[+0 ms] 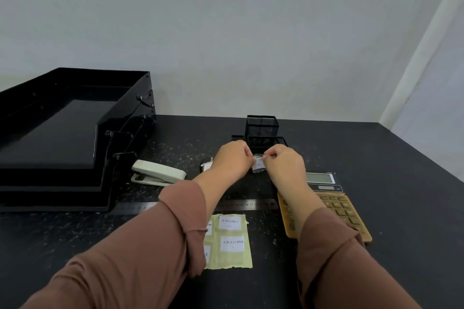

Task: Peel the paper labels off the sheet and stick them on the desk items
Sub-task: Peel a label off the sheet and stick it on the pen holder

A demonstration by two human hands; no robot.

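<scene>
A small white paper label (pixel 259 165) hangs between my two hands, above the desk and just in front of the black mesh pen holder (pixel 262 130). My left hand (pixel 232 160) pinches its left edge and my right hand (pixel 286 163) pinches its right edge. Near the front edge lies the pale yellow backing sheet (pixel 231 257), with handwritten labels "PENGGARIS" (pixel 229 223) and "KALKULATOR" (pixel 232 244) on it; my left sleeve hides its left part. A gold calculator (pixel 336 206), a steel ruler (pixel 247 204) and a white stapler (pixel 158 173) lie around my hands.
A stacked black document tray (pixel 70 138) fills the left of the dark speckled desk (pixel 389 158). A small white item (pixel 206 166) peeks out behind my left hand. The grey wall stands behind the desk; the desk's right edge runs diagonally at far right.
</scene>
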